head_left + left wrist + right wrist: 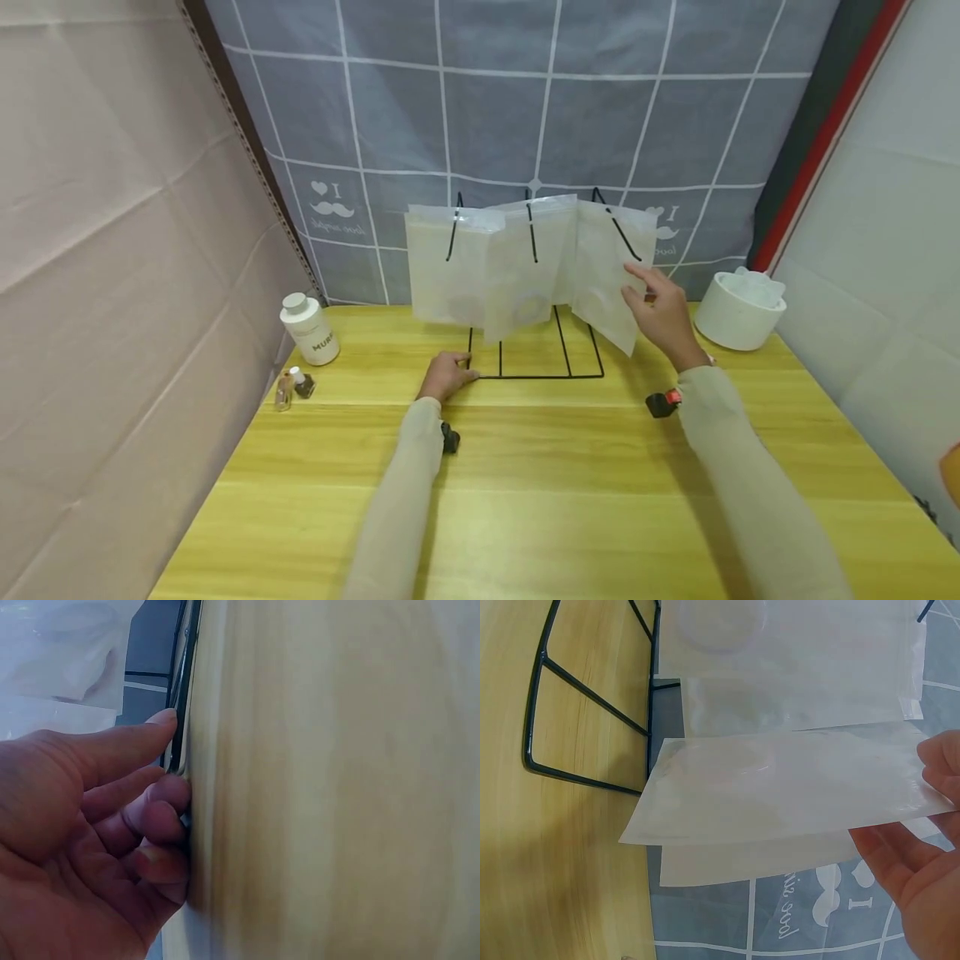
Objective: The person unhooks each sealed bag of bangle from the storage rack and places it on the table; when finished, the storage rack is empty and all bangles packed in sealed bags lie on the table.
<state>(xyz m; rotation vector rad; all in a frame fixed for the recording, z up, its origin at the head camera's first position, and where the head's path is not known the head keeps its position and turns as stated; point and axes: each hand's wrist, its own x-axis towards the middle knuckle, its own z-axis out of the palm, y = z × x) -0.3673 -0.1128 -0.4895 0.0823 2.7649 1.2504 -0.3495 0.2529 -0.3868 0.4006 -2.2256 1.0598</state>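
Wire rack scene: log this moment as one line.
left hand: rests on wire rack base | right hand: pinches rightmost translucent bag | three bags hang on rack | table: wooden

We seem to be in a makeshift staged booth rather than a lived-in room. A yellow wood-grain tabletop [525, 500] is boxed in by hung cloth: a pinkish sheet [112, 250] on one side and a grey checked curtain [525, 108] printed with moustaches at the back, with a perforated metal upright [255, 167] between them. A black wire rack [536, 367] holding translucent pouches [525, 267], a white bottle [309, 330], small vials [292, 388] and a white tub [738, 310] are laid out like props.
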